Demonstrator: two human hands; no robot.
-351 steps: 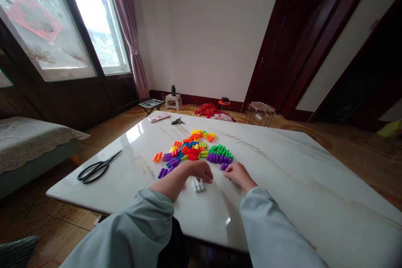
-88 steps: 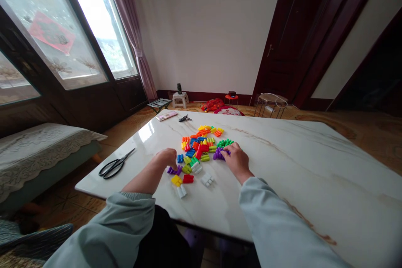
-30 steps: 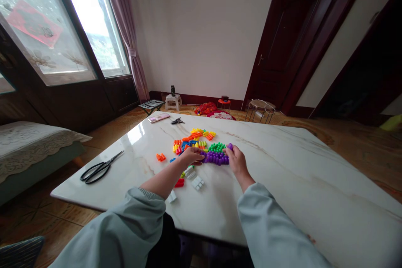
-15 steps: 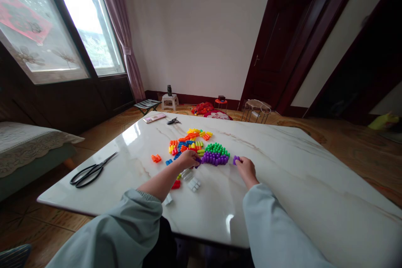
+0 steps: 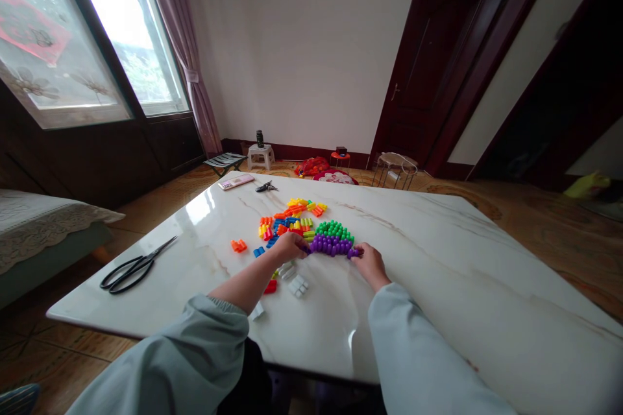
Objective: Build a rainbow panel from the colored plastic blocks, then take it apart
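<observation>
Rows of purple toy blocks with round knobs lie on the marble-patterned table, against a group of green blocks just behind them. My right hand pinches a purple block at the right end of the purple rows, touching or very close to them. At the left end, my left hand has its fingers closed around a purple block, mostly hidden by the fingers. Orange, yellow, blue and red blocks lie in a heap behind my left hand. White blocks rest in front of it.
Black-handled scissors lie on the table at the left. A phone and a small dark tool are near the far edge. A loose orange block sits left of the heap. Stools stand beyond the table.
My right hand has moved left, bringing its purple block from a gap away up to the right end of the purple rows. My left hand stays at the left end.
</observation>
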